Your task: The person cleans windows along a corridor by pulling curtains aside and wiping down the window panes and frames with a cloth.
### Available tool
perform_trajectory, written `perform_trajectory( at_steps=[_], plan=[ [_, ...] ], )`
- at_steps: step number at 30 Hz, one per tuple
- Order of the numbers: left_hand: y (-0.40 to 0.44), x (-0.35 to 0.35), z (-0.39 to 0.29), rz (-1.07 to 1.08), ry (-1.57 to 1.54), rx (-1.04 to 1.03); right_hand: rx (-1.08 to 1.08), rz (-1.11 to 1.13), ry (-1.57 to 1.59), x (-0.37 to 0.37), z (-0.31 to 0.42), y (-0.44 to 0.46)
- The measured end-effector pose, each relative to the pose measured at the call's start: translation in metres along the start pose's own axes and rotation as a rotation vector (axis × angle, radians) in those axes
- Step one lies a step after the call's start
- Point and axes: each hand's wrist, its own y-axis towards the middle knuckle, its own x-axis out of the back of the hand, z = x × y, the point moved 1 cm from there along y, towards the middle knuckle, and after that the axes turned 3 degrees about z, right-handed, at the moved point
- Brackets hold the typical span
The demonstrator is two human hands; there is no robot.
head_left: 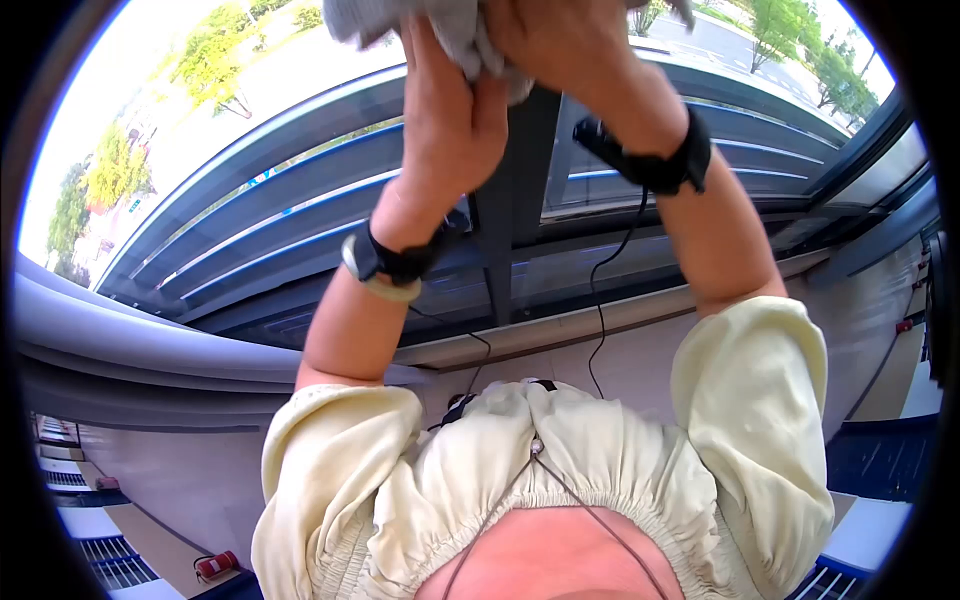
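Observation:
A grey cloth (462, 38) is bunched up at the top edge of the head view, partly cut off by the frame. My left hand (450, 120) is closed on it from below, with the fingertips hidden in the folds. Close beside it, my right hand (565, 40) also grips the cloth, its fingers mostly out of sight. Both arms reach up in front of a window with dark frames (535, 160). Each wrist wears a black strap, and a bracelet (392, 290) circles the left one.
Black cables (597, 300) hang from the wrist straps. Grey horizontal slats (290, 215) run across the lower window. A gathered curtain (150, 350) is at the left. A red fire extinguisher (215, 567) stands at the lower left. Trees and a road show outside.

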Motion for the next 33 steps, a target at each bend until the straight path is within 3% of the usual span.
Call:
perform_trajectory(
  at_steps=[1,2,3,5,8,12,15,18,21,22,23,26,29,33],
  plan=[
    [-0.032,-0.009,0.004,-0.053,0.016,-0.006,-0.070,0.114,0.061,0.022,0.017,-0.022],
    [-0.065,-0.014,0.007,0.042,0.082,0.024,-0.146,0.225,0.113,0.044,0.034,-0.045],
    [-0.098,-0.020,0.007,0.137,0.146,0.054,-0.245,0.527,0.254,0.084,0.049,-0.061],
    [-0.168,-0.035,0.008,0.219,0.244,0.158,-0.308,0.673,0.152,0.112,0.080,-0.106],
    [-0.246,-0.059,0.012,0.331,0.179,0.362,-0.452,0.928,0.238,0.153,0.113,-0.190],
    [-0.284,-0.058,0.004,0.454,0.207,0.437,-0.492,1.063,0.281,0.191,0.139,-0.242],
    [-0.275,-0.048,-0.002,0.470,0.085,0.606,-0.472,1.166,0.427,0.209,0.127,-0.243],
    [-0.205,-0.031,-0.021,0.453,0.274,0.179,-0.554,0.865,0.422,0.201,0.086,-0.196],
    [-0.110,-0.039,-0.050,0.268,0.512,0.084,-0.604,0.532,0.398,0.172,0.023,-0.138],
    [-0.083,-0.043,-0.054,0.217,0.550,0.039,-0.532,0.596,0.384,0.167,0.001,-0.121],
    [-0.063,-0.045,-0.056,0.197,0.575,0.032,-0.492,0.474,0.475,0.159,-0.017,-0.098],
    [-0.024,-0.055,-0.042,0.066,0.615,-0.013,-0.392,0.501,0.398,0.124,-0.045,-0.052],
    [0.006,-0.069,-0.039,-0.029,0.828,-0.017,-0.200,0.478,0.024,0.089,-0.066,-0.012],
    [0.029,-0.085,-0.040,-0.129,1.043,-0.063,-0.063,0.411,-0.013,0.072,-0.107,0.006]
  ],
)
